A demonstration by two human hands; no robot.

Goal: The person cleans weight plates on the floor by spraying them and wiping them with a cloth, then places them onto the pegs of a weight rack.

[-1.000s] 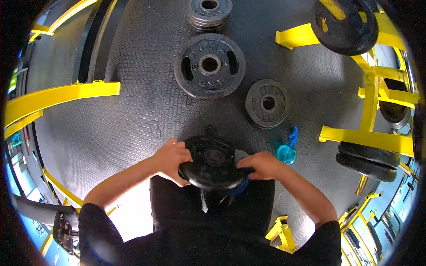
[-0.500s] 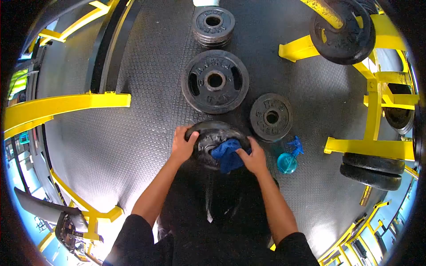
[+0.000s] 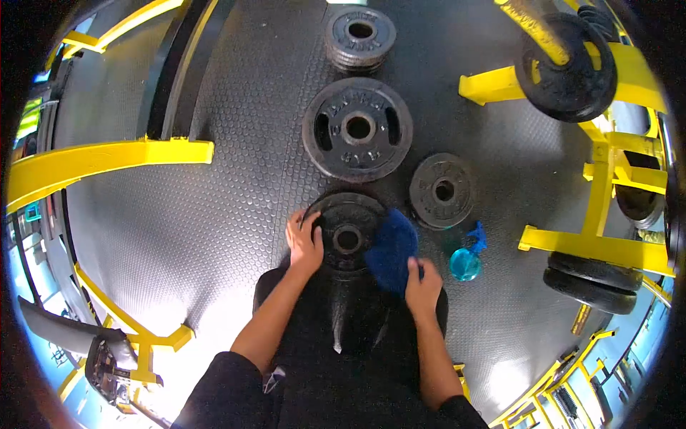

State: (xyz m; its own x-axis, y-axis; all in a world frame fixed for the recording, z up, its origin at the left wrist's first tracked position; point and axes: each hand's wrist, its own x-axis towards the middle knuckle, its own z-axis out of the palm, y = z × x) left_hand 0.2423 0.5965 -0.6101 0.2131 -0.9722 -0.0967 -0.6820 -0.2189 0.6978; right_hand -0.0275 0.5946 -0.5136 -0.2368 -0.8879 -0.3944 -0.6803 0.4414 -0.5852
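A black weight plate with a centre hole faces up right in front of my body. My left hand grips its left rim, the fingers curled over the edge. To its right, my right hand pinches the lower right edge of a blue cloth. The cloth hangs spread out and covers part of the plate's right side. Just beyond lies a larger plate with two slots, and a smaller plate is to the right. A spray bottle with teal liquid and a blue trigger stands near my right hand.
A stack of small plates is farther ahead on the black rubber floor. Yellow rack legs reach in from the left and right. More plates hang on the right rack.
The plate has gone from tilted up to flatter, its face now showing. The bunched cloth has opened out, and my right hand has let go of the plate's rim and moved down toward me.
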